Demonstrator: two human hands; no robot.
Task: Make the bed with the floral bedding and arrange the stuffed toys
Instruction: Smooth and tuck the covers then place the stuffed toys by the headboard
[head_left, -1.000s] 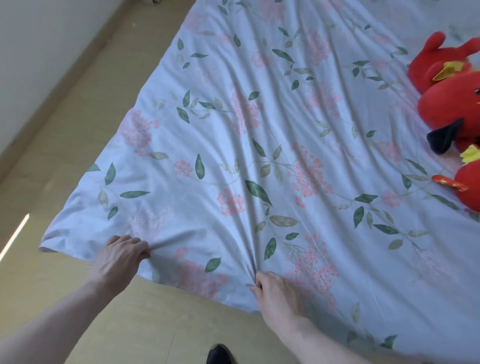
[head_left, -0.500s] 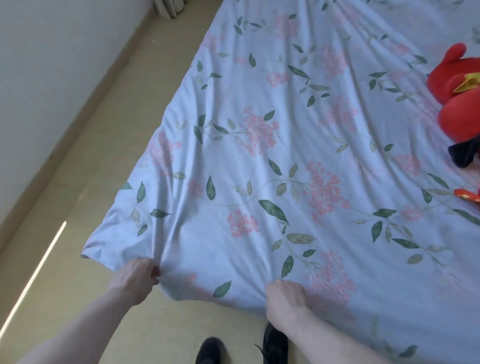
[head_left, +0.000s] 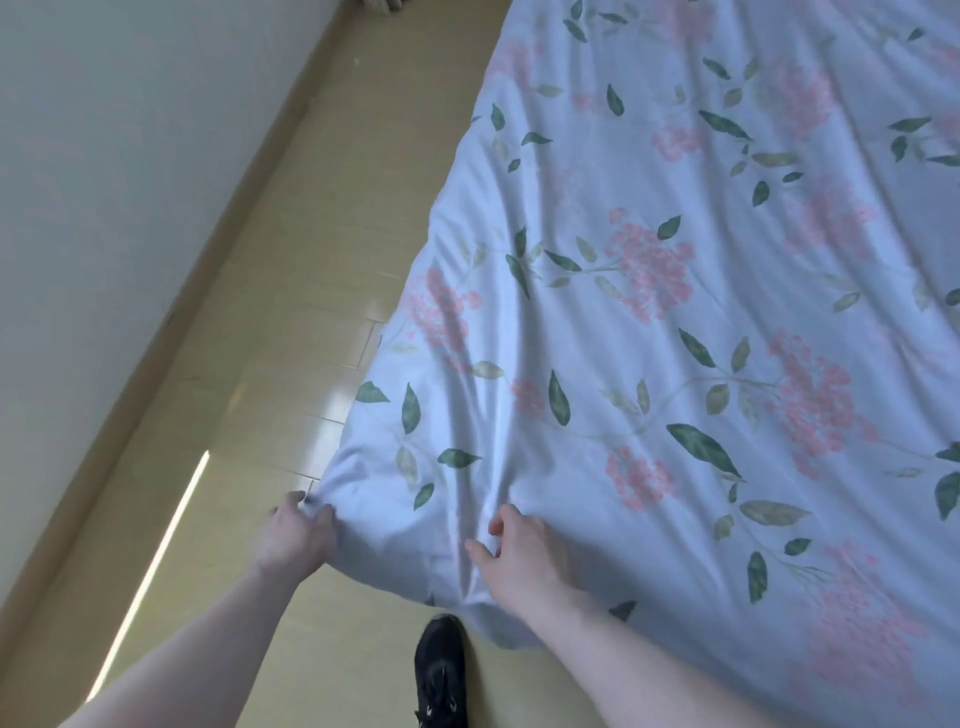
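The floral bedding (head_left: 675, 322), pale blue with pink blossoms and green leaves, spreads over the bed and fills the right side of the view. My left hand (head_left: 296, 535) grips its near left corner at the bed's edge. My right hand (head_left: 519, 551) rests on the fabric a little to the right, fingers loosely bent with the thumb raised off the cloth, beside bunched wrinkles. No stuffed toys are in view.
A yellowish wooden floor (head_left: 291, 322) runs along the bed's left side up to a white wall (head_left: 104, 182) with a baseboard. A strip of sunlight crosses the floor at the lower left. My black shoe (head_left: 441, 670) stands by the bed's near edge.
My view has swung left and the red stuffed toys have left the frame. My left hand moved to the bedding's corner and gripped it. My right hand loosened its hold on the fabric.
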